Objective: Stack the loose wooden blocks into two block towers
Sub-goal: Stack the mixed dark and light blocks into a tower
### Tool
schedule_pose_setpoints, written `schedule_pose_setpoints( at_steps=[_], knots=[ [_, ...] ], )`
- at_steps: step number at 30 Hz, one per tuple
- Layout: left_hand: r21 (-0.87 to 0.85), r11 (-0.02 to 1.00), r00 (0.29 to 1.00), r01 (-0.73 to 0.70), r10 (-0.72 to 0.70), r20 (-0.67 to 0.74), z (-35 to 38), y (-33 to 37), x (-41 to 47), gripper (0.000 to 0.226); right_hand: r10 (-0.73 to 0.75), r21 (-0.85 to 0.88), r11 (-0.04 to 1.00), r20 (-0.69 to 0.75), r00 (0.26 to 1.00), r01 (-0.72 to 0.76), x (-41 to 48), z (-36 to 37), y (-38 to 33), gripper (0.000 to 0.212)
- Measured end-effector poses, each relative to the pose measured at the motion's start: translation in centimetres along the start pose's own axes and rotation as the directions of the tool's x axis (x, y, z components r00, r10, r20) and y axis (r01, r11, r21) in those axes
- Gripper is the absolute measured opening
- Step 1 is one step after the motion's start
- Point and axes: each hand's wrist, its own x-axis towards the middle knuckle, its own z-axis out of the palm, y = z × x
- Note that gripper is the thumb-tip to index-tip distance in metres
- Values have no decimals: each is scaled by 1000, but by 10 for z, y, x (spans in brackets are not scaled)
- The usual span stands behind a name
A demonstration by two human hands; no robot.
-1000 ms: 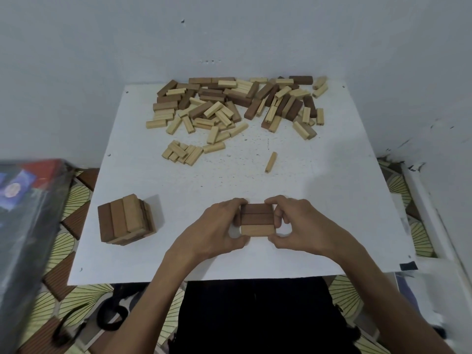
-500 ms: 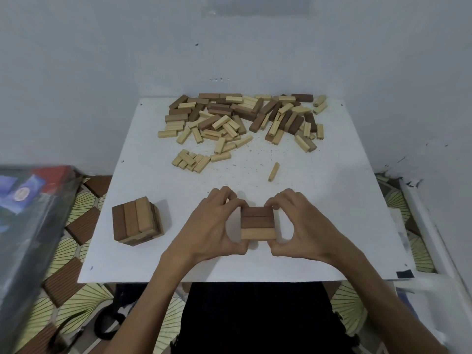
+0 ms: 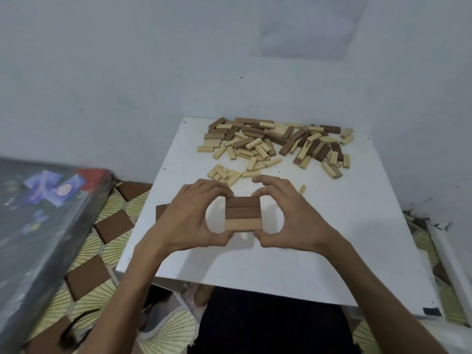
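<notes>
A small stack of blocks [image 3: 244,213], two dark brown and one pale on its top layer, is held between both hands over the white table [image 3: 357,238]. My left hand [image 3: 190,221] grips its left side with curled fingers and thumb. My right hand [image 3: 286,215] grips the right side the same way. A heap of loose pale and dark blocks [image 3: 275,144] lies at the table's far end. One pale block [image 3: 302,189] lies apart, just beyond my right hand. The first tower [image 3: 160,211] shows only as a dark corner behind my left hand.
A dark plastic-wrapped box [image 3: 38,221] stands at the left on a patterned floor [image 3: 102,251]. A grey wall rises right behind the table. White pipes [image 3: 449,256] lie at the right edge.
Both hands have lifted the block stack higher and nearer the camera. The camera has turned, so the table sits further right. The first tower is now almost hidden behind my left hand.
</notes>
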Motion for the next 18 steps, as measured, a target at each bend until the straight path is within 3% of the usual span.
schedule_pose_setpoints(
  at_steps=[10, 18],
  knots=[
    [-261, 962, 985, 76, -113, -129, -33, -55, -47, 66, -153, 47, 987, 51, 987, 151, 67, 41, -32, 67],
    [-386, 909, 965, 155, -224, -139, -35, -95, -79, 65, -164, 56, 986, 163, 973, 157, 101, 84, -47, 75]
  ],
)
